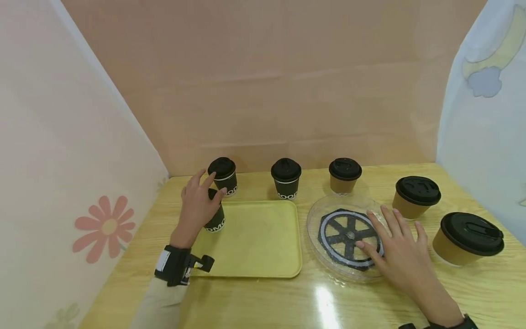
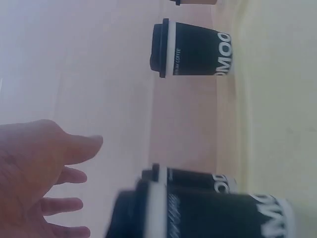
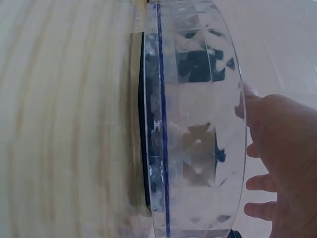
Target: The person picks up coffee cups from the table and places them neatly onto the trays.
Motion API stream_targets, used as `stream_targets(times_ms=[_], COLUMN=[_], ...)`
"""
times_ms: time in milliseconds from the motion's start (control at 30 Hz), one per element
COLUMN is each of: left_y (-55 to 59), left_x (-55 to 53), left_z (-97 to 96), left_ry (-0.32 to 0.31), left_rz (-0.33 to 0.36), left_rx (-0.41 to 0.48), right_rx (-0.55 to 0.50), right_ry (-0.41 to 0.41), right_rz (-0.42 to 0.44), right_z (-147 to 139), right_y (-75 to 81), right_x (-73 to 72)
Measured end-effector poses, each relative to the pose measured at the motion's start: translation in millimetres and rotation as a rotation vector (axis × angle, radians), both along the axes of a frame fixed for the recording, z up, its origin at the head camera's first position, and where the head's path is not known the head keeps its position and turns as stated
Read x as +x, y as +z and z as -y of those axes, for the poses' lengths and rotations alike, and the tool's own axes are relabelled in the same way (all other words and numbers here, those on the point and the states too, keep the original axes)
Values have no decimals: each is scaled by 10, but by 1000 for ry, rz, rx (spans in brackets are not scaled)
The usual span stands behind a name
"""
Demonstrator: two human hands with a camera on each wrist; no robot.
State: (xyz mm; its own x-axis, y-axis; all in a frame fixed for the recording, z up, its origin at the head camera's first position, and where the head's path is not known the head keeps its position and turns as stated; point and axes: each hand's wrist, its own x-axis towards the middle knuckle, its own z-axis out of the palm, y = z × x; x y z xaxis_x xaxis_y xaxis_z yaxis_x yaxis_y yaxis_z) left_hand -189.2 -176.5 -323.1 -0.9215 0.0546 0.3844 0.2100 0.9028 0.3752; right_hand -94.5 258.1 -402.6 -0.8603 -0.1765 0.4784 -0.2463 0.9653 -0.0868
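Note:
My left hand (image 1: 199,203), fingers spread, hovers by a black paper cup (image 1: 216,221) with a black lid on the left part of a yellow tray (image 1: 263,246). In the left wrist view a gap separates the hand (image 2: 34,168) from that cup (image 2: 213,215). A clear round turntable (image 1: 318,249) with a dark spoked base stands right of the tray. Over its right rim lies my right hand (image 1: 404,256), fingers extended. The right wrist view has the thumb at the turntable's edge (image 3: 203,109); whether it touches is unclear.
Two more black cups, one at left (image 1: 230,185) and one in the middle (image 1: 286,185), stand behind the tray. Three brown cups with black lids, at back (image 1: 343,185), right (image 1: 404,205) and far right (image 1: 454,246), curve around the turntable. Fabric walls surround the wooden table (image 1: 279,301).

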Motion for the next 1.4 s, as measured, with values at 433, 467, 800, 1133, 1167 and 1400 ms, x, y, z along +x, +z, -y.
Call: stream_targets(times_ms=[433, 467, 800, 1133, 1167, 1400], left_y=[129, 131, 68, -37, -36, 9], left_x=[-823, -849, -1089, -1166, -1171, -1176], left_z=[-305, -312, -280, -137, -133, -180], left_ry=[-49, -42, 26, 100, 92, 41], left_rz=[119, 131, 269, 421, 429, 408], left_rx=[-68, -70, -118, -201, -204, -184], right_rx=[-12, -12, 4, -1, 0, -11], right_ry=[-2, -3, 10, 26, 23, 12], right_rz=[-20, -19, -27, -33, -29, -23], right_z=[-36, -33, -3, 25, 24, -5], right_y=[-26, -28, -20, -11, -8, 10], right_x=[-14, -13, -24, -21, -17, 16])
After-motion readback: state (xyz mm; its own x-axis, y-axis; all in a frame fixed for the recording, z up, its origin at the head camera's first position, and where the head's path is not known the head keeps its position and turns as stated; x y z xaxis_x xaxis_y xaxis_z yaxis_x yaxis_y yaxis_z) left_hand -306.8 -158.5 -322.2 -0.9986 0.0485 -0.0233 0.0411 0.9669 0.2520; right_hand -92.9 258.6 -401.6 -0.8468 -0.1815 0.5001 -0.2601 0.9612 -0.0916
